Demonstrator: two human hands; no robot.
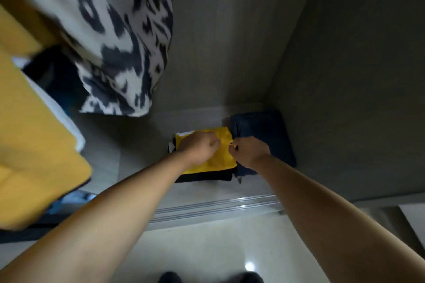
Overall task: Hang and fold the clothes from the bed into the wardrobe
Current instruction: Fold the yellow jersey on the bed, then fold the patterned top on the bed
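A folded yellow garment (224, 156) lies on top of a small stack on the wardrobe floor (128, 145), over a folded black garment (204, 177) and something white (181, 133). My left hand (199, 148) rests on the yellow garment's left part with its fingers curled into the cloth. My right hand (249, 150) pinches the garment's right edge. Folded dark blue jeans (264, 131) sit just right of the stack, partly under my right wrist.
A black-and-white patterned garment (110, 37) hangs at the upper left, and a yellow hanging garment (30, 140) fills the left edge. The wardrobe's sliding-door track (218, 207) runs across below the stack. Glossy floor tiles (207, 248) lie in front.
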